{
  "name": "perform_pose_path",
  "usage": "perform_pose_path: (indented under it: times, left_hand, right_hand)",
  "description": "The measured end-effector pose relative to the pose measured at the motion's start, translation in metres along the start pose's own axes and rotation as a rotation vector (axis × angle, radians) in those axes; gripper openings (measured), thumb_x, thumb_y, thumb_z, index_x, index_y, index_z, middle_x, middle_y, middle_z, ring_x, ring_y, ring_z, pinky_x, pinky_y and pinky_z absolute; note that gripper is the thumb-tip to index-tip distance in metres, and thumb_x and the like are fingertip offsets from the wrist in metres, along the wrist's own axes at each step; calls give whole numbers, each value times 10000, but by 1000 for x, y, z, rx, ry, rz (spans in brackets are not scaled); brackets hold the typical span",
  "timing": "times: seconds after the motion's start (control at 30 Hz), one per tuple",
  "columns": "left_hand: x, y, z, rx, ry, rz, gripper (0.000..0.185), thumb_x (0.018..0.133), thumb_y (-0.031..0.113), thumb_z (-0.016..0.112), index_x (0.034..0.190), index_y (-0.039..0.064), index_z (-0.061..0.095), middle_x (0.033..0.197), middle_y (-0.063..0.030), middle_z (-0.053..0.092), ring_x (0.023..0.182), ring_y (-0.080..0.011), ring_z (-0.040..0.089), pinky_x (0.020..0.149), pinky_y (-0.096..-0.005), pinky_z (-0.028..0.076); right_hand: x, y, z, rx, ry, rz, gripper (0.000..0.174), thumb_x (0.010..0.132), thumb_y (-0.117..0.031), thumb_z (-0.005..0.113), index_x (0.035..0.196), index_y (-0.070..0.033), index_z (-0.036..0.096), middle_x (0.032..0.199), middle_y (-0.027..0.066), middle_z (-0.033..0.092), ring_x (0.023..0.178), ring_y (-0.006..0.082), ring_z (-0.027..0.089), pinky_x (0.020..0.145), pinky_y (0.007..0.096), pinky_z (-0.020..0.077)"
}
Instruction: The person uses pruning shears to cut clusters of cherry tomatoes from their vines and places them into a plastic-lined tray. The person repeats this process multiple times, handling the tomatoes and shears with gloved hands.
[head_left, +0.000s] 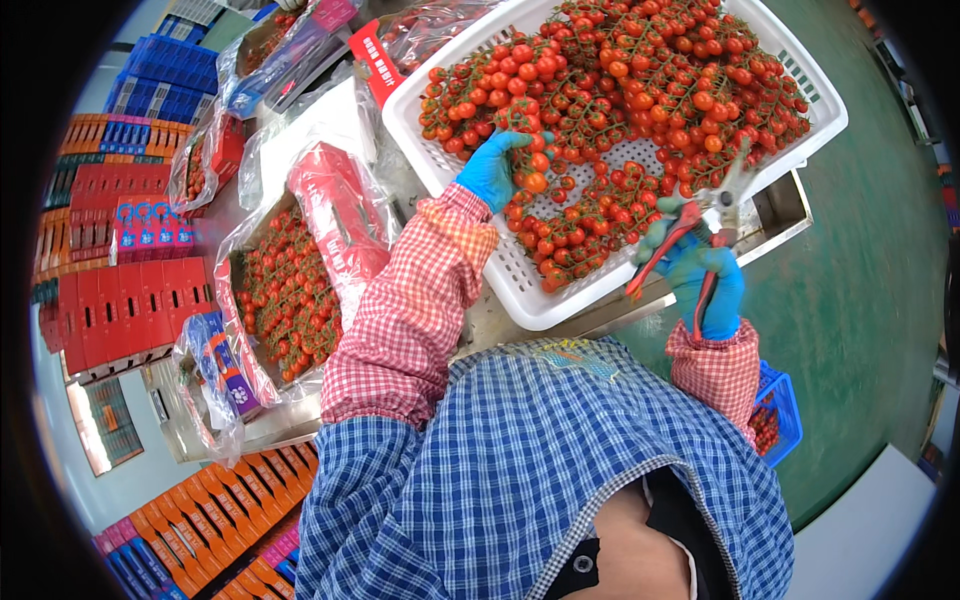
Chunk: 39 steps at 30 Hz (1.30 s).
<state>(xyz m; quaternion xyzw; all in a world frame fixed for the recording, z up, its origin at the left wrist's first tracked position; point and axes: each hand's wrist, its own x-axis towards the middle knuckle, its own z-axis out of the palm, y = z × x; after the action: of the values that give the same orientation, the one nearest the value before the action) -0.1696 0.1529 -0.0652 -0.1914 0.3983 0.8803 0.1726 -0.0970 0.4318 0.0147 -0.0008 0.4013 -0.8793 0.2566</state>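
Note:
My left hand (491, 171), in a blue glove, grips a truss of cherry tomatoes (534, 161) over the near left part of a white plastic crate (525, 311). More red cherry tomatoes on green stems (682, 82) are heaped in the crate's far side, and a smaller cluster (589, 232) lies near its front wall. My gloved right hand (705, 281) holds red-handled pruning shears (694, 225) by the crate's front right corner. Their blades point up and away from me and look blurred; the handles are spread apart.
Left of the crate, an open carton (352, 195) lined with clear plastic holds tomatoes on the vine (289, 296). More plastic-wrapped cartons (206, 161) stand behind it. Stacked red boxes (135, 307) and orange boxes (225, 517) lie further left. A blue basket (784, 409) with tomatoes sits low on my right.

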Motion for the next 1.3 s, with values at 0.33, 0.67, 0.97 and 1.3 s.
perform_pose_path:
  times: [0.33, 0.67, 0.97, 1.3]
  left_hand:
    - [-74, -6, 19, -376, -211, 289, 423, 928, 279, 432, 1306, 104, 363, 1292, -129, 449, 1165, -280, 456, 965, -464, 375]
    - [-110, -21, 11, -295, -161, 496, 358, 920, 140, 446, 1273, 135, 392, 1235, -52, 488, 1138, -206, 466, 975, -382, 374]
    - [-104, -46, 3, -280, -217, 602, 312, 915, 196, 468, 1215, 112, 451, 1114, -52, 523, 1047, -179, 489, 953, -341, 368]
    - [-73, -66, 39, -657, 82, 177, 275, 893, 250, 444, 1161, 309, 420, 932, -7, 540, 790, -171, 548, 675, -423, 458]
  right_hand:
    - [-6, 48, 53, -150, -265, 627, 470, 721, -212, 437, 1114, 42, 484, 826, 121, 597, 692, 214, 613, 659, 337, 513]
    - [-12, 78, 77, -47, -245, 753, 459, 757, -269, 429, 1118, 6, 498, 847, 108, 591, 718, 225, 598, 688, 367, 500]
    - [-32, 96, 79, -66, -164, 654, 487, 764, -267, 476, 1148, 31, 472, 866, 131, 585, 752, 260, 592, 719, 400, 495]
    - [-56, 95, 74, -118, 177, 351, 485, 800, -255, 467, 1204, 8, 415, 856, 110, 560, 738, 231, 567, 679, 364, 490]
